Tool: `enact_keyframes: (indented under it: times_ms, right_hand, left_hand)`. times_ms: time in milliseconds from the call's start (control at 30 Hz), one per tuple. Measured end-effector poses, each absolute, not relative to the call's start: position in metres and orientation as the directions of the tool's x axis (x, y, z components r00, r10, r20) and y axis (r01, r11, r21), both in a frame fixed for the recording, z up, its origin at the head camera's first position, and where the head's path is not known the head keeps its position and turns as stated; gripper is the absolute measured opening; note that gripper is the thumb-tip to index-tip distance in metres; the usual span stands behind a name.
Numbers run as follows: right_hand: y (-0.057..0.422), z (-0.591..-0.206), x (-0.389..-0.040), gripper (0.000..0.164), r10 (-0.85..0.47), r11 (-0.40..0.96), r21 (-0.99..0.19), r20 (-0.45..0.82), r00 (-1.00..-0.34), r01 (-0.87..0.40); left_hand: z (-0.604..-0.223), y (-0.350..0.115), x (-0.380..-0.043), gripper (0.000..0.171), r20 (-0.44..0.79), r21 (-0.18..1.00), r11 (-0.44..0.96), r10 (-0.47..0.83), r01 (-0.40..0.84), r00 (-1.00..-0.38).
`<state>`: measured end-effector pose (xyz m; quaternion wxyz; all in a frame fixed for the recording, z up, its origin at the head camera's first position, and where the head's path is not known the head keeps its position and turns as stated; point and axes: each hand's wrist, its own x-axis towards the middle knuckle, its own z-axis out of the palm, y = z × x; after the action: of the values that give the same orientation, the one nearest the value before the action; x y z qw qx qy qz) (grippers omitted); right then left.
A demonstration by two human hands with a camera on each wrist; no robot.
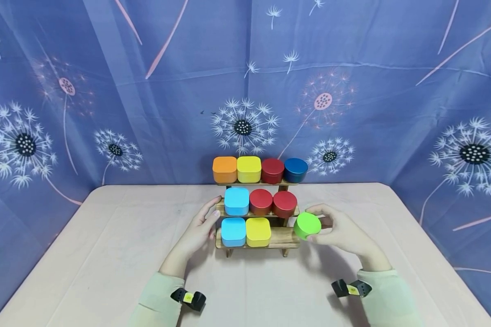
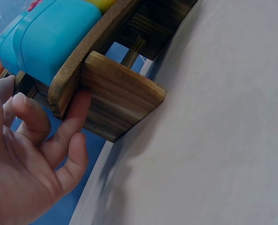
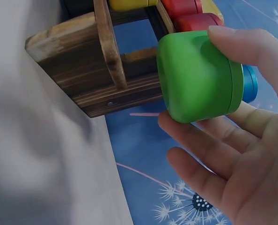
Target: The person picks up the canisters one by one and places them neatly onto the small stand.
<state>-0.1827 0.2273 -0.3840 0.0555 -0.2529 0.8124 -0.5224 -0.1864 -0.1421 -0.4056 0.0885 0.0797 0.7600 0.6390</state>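
Note:
A small bright green lidded tin [image 1: 307, 225] is pinched between the thumb and fingers of my right hand [image 1: 343, 231]. It is tilted, at the right end of the bottom tier of a three-tier wooden display stand [image 1: 284, 238]. In the right wrist view the green tin [image 3: 200, 77] hides part of the stand. At the stand's left end, my left hand [image 1: 196, 231] touches the tier ends with loosely bent fingers. One finger [image 2: 76, 115] reaches under a board in the left wrist view. On the bottom tier are a light blue tin [image 1: 233, 232] and a yellow tin [image 1: 258, 232].
The middle tier bears a light blue tin [image 1: 236, 201] and two red round tins [image 1: 284, 204]. Orange [image 1: 225, 170], yellow [image 1: 249, 170], red [image 1: 272, 171] and dark blue [image 1: 296, 170] tins line the top tier. A blue dandelion-print curtain [image 1: 180, 113] stands behind the pale table [image 1: 118, 236].

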Motion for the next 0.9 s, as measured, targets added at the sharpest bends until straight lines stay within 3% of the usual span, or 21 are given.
enact_keyframes:
  times_ms: [567,900]
  right_hand:
    - [0.209,-0.384,-0.178,0.053,-0.487,0.455,-0.799,0.147,-0.861,-0.394]
    - [0.204,-0.386,-0.176,0.065,-0.462,0.554,-0.742,0.103,-0.881,-0.377]
  left_hand:
    - [-0.424,-0.145,-0.195,0.046,-0.005,0.984,0.176,0.227,0.036,-0.974]
    - [-0.424,-0.145,-0.194,0.045,-0.008,0.986,0.166,0.225,0.030,-0.974]
